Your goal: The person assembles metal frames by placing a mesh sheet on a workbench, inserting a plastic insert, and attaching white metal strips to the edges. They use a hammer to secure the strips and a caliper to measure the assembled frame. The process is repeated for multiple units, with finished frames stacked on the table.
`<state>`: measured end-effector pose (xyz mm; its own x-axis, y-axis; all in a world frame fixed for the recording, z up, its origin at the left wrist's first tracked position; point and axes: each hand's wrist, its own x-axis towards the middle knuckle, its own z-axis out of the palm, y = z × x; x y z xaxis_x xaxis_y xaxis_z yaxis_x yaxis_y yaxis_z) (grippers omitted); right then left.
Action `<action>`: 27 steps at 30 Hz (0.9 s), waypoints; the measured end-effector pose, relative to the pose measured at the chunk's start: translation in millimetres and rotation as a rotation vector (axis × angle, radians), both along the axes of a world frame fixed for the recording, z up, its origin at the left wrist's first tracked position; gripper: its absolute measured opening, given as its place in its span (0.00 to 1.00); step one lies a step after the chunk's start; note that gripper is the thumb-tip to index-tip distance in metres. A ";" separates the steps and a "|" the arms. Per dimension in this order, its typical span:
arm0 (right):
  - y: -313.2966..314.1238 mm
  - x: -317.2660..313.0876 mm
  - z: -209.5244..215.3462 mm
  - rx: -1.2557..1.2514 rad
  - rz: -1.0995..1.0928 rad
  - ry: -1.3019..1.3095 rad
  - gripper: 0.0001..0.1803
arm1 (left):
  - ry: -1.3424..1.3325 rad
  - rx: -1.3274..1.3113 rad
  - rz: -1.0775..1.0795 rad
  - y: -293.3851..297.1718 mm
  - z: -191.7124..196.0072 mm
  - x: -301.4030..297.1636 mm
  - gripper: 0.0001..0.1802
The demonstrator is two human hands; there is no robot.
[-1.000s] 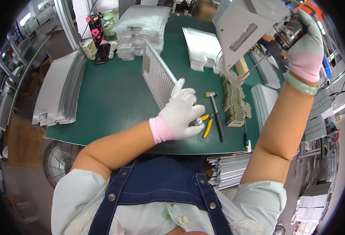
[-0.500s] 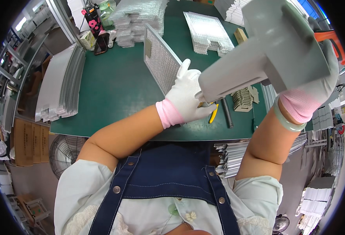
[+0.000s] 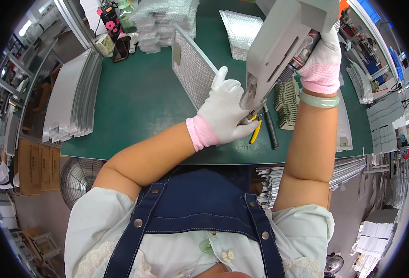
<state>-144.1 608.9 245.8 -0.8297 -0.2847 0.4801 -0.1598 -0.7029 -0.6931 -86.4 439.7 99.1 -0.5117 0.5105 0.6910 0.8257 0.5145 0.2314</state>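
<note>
1. A gloved right hand (image 3: 322, 58) clenches a grey metal bracket (image 3: 283, 41) held high over the green bench (image 3: 135, 97).
2. The left hand (image 3: 225, 111) pinches its lower end.
3. It looks stiff, light and sharp-edged; best gripped by its flat sides.

Left hand (image 3: 225, 113) and right hand (image 3: 322, 58) in white knitted gloves with pink ribbed cuffs (image 3: 201, 133); forearms bare below the cuffs. Pale green bangle (image 3: 319, 101) around the right wrist, smooth and glossy. Short-sleeved top (image 3: 98, 227) in light mint, sleeves ending above the elbows; lace trim at the lower left front, small white flower-shaped buttons (image 3: 226, 255) down the centre. Dark blue denim apron bib (image 3: 200, 204) over the top, with visible stitching, two straps (image 3: 130, 245) running over the shoulders, and round metal snap studs (image 3: 137, 223) at the strap joints.
</note>
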 end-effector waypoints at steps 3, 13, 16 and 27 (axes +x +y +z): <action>0.1 -3.5 -4.4 -0.003 -0.018 -0.007 0.22 | -0.004 -0.022 0.005 0.1 -0.4 -0.1 0.21; -2.9 0.0 -12.1 0.043 -0.156 0.042 0.19 | -0.016 0.012 -0.038 -2.9 -6.2 -0.6 0.24; -1.5 4.0 -13.8 0.065 -0.208 0.085 0.18 | -0.110 0.011 -0.092 -1.4 -4.6 -2.0 0.24; -1.1 65.4 1.2 0.133 -0.658 0.197 0.14 | -0.150 -0.194 0.056 -7.6 23.1 20.8 0.16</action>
